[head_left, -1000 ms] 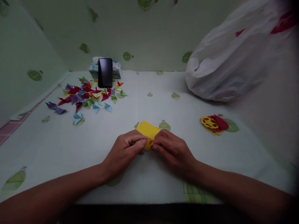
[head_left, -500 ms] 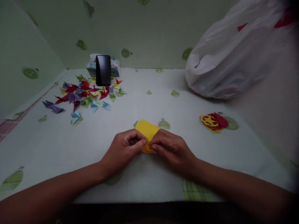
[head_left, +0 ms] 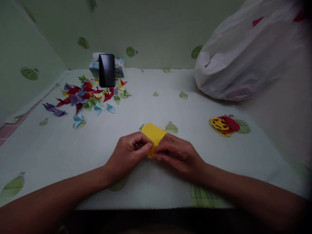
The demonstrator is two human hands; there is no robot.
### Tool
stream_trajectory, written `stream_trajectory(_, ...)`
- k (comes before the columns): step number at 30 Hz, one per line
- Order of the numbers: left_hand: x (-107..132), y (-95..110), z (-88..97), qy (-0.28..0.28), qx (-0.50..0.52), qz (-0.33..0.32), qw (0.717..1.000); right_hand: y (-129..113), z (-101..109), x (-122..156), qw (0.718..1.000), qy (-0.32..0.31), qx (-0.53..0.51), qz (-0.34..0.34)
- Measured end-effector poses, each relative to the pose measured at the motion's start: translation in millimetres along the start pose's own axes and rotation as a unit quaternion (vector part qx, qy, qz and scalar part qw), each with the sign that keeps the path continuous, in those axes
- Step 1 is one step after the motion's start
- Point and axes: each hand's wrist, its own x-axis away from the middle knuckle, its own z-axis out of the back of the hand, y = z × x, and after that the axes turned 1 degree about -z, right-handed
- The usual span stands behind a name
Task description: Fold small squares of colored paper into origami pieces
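Note:
A folded yellow paper (head_left: 153, 134) lies on the pale green patterned tablecloth (head_left: 156, 107) at the middle front. My left hand (head_left: 128, 156) pinches its near left corner with thumb and curled fingers. My right hand (head_left: 179, 154) pinches the near right side, fingertips pressed to the paper. The fingertips of both hands almost meet over the paper's near edge, which they hide.
Several small folded paper pieces (head_left: 87, 97) in red, purple, blue and green are scattered at the back left. A black phone (head_left: 106, 70) leans upright against a tissue box (head_left: 119, 66). A white plastic bag (head_left: 243, 58) fills the back right. Red and yellow paper cutouts (head_left: 224, 125) lie at the right.
Both hands stay pinched on the yellow paper, and their fingertips have shifted only slightly along its near edge. The view has tilted a little.

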Motion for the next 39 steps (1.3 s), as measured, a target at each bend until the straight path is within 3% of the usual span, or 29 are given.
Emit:
stream_trajectory(15, 2.0, -4.5, -1.4, 0.004, -0.087, -0.094, 0.992, -0.2, 0.4, -1.3, 1.000, -0.003, -0.025, -0.010)
stream_trajectory(39, 2.3, -5.7, -2.2, 0.008, -0.072, -0.079, 0.994, -1.8, -1.2, 2.8, 1.000, -0.017, 0.015, -0.003)
